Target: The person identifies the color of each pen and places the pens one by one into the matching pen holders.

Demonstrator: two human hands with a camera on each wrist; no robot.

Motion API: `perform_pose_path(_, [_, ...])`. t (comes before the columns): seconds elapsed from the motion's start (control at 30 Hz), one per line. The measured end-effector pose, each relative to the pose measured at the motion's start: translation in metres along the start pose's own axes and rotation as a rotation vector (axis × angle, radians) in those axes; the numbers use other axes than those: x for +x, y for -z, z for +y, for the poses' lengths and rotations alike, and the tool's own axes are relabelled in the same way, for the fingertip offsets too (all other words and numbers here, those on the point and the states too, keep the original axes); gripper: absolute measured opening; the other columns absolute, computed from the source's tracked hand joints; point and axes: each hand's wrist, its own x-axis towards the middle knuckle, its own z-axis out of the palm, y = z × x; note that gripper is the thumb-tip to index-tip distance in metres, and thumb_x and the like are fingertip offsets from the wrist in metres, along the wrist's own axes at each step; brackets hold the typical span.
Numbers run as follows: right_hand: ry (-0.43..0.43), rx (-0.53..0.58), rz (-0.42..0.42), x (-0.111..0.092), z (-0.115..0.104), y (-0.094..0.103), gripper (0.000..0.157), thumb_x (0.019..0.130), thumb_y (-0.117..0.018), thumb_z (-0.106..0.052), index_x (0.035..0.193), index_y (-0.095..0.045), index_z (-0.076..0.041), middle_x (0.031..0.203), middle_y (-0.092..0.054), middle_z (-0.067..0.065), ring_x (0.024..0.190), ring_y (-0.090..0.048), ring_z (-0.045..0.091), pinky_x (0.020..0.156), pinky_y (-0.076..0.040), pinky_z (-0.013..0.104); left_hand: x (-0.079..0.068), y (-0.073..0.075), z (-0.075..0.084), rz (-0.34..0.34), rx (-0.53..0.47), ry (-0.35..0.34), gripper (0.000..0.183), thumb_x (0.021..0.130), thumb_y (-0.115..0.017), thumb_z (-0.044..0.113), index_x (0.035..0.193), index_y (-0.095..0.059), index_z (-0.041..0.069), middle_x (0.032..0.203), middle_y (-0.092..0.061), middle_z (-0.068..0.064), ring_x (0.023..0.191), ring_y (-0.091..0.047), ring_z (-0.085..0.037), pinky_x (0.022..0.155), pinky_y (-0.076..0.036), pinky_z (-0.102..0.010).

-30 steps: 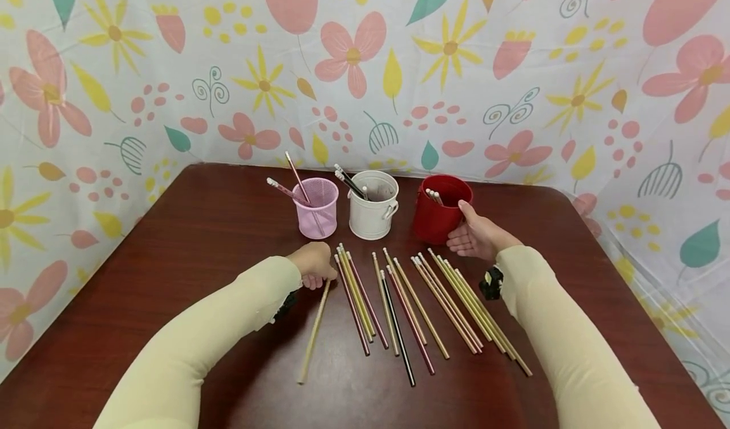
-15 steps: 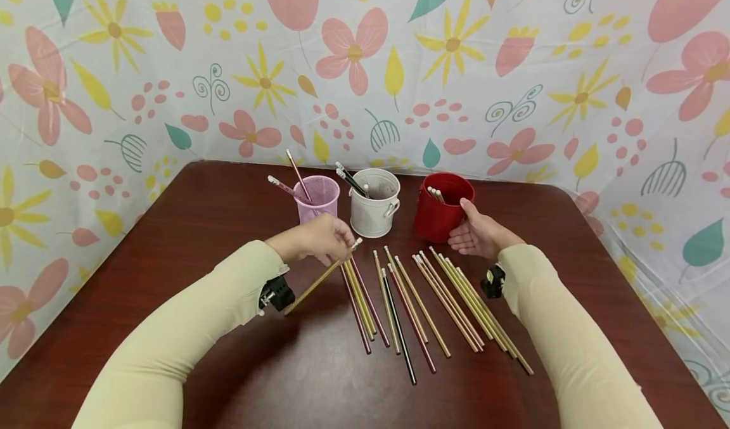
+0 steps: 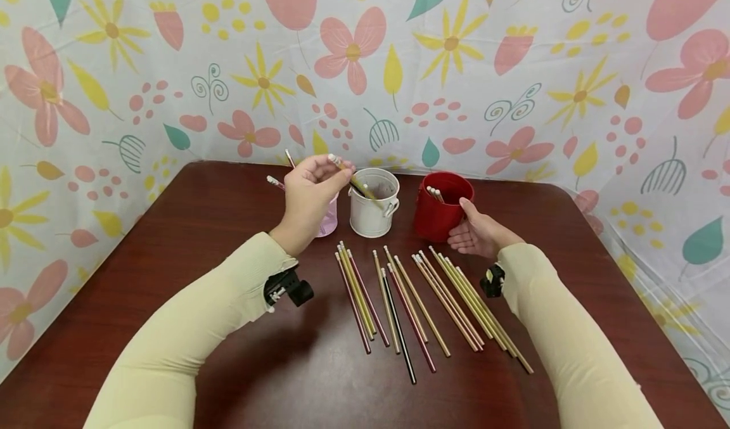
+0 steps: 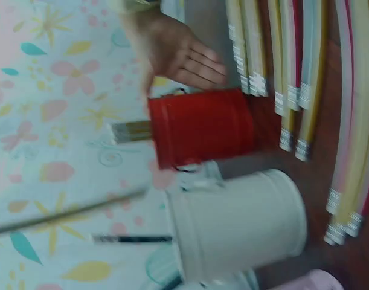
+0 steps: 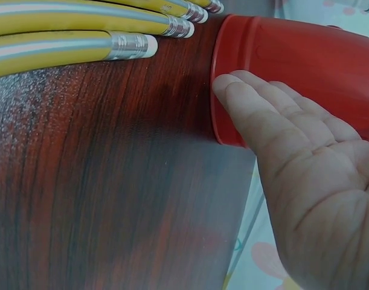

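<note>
My left hand [image 3: 308, 204] pinches a gold pencil [image 4: 69, 214] near its white eraser end. The pencil slants down to the right, its lower end over the mouth of the white bucket [image 3: 371, 218] in the head view. Dark pencils lean in that bucket. Behind the left hand, a pink mesh cup [image 3: 327, 224] with pencils in it is mostly hidden. With straight fingers, my right hand [image 3: 480, 232] rests along the side of the red bucket [image 3: 433, 221], thumb up at the rim. Several white-eraser pencils [image 4: 133, 131] stick out of the red bucket.
Loose pencils lie in groups on the dark wooden table [image 3: 245, 365]: red and gold ones [image 3: 359, 302] at left, a mixed group with a black pencil [image 3: 399, 327] in the middle, gold ones [image 3: 485, 315] at right. A flower-print cloth [image 3: 228, 68] hangs behind the table.
My left hand has lifted the gold pencil off the table, turned it eraser-up and carried it up to the white bucket. The right hand stays at the red bucket.
</note>
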Motion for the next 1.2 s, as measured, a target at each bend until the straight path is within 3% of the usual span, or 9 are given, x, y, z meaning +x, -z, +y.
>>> perform_pose_path(0.1, [0.006, 0.004, -0.001, -0.001, 0.000, 0.000, 0.097, 0.094, -0.012, -0.066, 0.131, -0.033, 0.021, 0.121, -0.059, 0.026, 0.098, -0.062, 0.024, 0.091, -0.049, 0.035, 0.003, -0.017, 0.002, 0.097, -0.085, -0.095, 0.026, 0.079, -0.062, -0.021, 0.082, -0.062, 0.005, 0.079, -0.068, 0.002, 0.078, -0.067, -0.013, 0.078, -0.054, -0.024])
perform_pose_path(0.2, [0.002, 0.009, 0.002, -0.001, 0.000, -0.001, 0.096, 0.095, -0.013, -0.065, 0.130, -0.034, 0.021, 0.120, -0.059, 0.025, 0.097, -0.062, 0.024, 0.090, -0.049, 0.034, 0.009, -0.033, 0.000, 0.140, -0.132, -0.113, 0.028, 0.077, -0.061, -0.023, 0.079, -0.061, 0.005, 0.077, -0.067, 0.002, 0.075, -0.065, -0.010, 0.076, -0.054, -0.024])
perform_pose_path(0.37, [-0.011, 0.011, 0.011, -0.001, 0.002, -0.001, 0.096, 0.094, -0.013, -0.067, 0.129, -0.035, 0.020, 0.116, -0.061, 0.023, 0.094, -0.063, 0.022, 0.088, -0.051, 0.032, 0.018, -0.055, -0.015, 0.126, -0.056, -0.112, 0.017, 0.078, -0.063, -0.021, 0.081, -0.059, -0.005, 0.080, -0.069, -0.013, 0.073, -0.063, -0.005, 0.075, -0.055, -0.024])
perform_pose_path(0.53, [-0.013, 0.019, 0.016, -0.001, 0.002, -0.001, 0.096, 0.094, -0.013, -0.067, 0.127, -0.037, 0.020, 0.112, -0.064, 0.020, 0.093, -0.063, 0.021, 0.086, -0.051, 0.031, 0.022, -0.070, -0.035, 0.103, 0.019, -0.041, 0.013, 0.080, -0.066, -0.016, 0.091, -0.059, -0.016, 0.094, -0.068, -0.028, 0.077, -0.065, -0.007, 0.079, -0.055, -0.026])
perform_pose_path(0.73, [-0.003, 0.011, 0.007, -0.002, -0.001, -0.002, 0.097, 0.094, -0.014, -0.067, 0.130, -0.034, 0.021, 0.117, -0.061, 0.023, 0.095, -0.062, 0.022, 0.088, -0.050, 0.032, 0.023, -0.075, -0.053, 0.102, 0.106, 0.085, 0.013, 0.081, -0.068, -0.011, 0.093, -0.062, -0.013, 0.099, -0.068, -0.025, 0.088, -0.068, -0.017, 0.080, -0.054, -0.024])
perform_pose_path(0.9, [-0.007, 0.009, 0.004, 0.000, -0.002, -0.002, 0.096, 0.094, -0.014, -0.067, 0.129, -0.035, 0.020, 0.119, -0.060, 0.024, 0.097, -0.062, 0.023, 0.088, -0.049, 0.033, 0.022, -0.079, -0.063, 0.076, 0.145, 0.139, 0.013, 0.081, -0.067, -0.012, 0.093, -0.062, -0.014, 0.100, -0.068, -0.026, 0.089, -0.068, -0.019, 0.080, -0.054, -0.023])
perform_pose_path(1.2, [-0.011, 0.009, 0.022, 0.000, 0.000, -0.002, 0.097, 0.094, -0.015, -0.067, 0.131, -0.034, 0.021, 0.128, -0.052, 0.031, 0.101, -0.061, 0.026, 0.094, -0.047, 0.038, 0.027, -0.084, -0.071, 0.014, 0.390, 0.226, 0.019, 0.084, -0.071, 0.004, 0.102, -0.072, -0.003, 0.100, -0.072, -0.013, 0.092, -0.067, -0.016, 0.072, -0.052, -0.018])
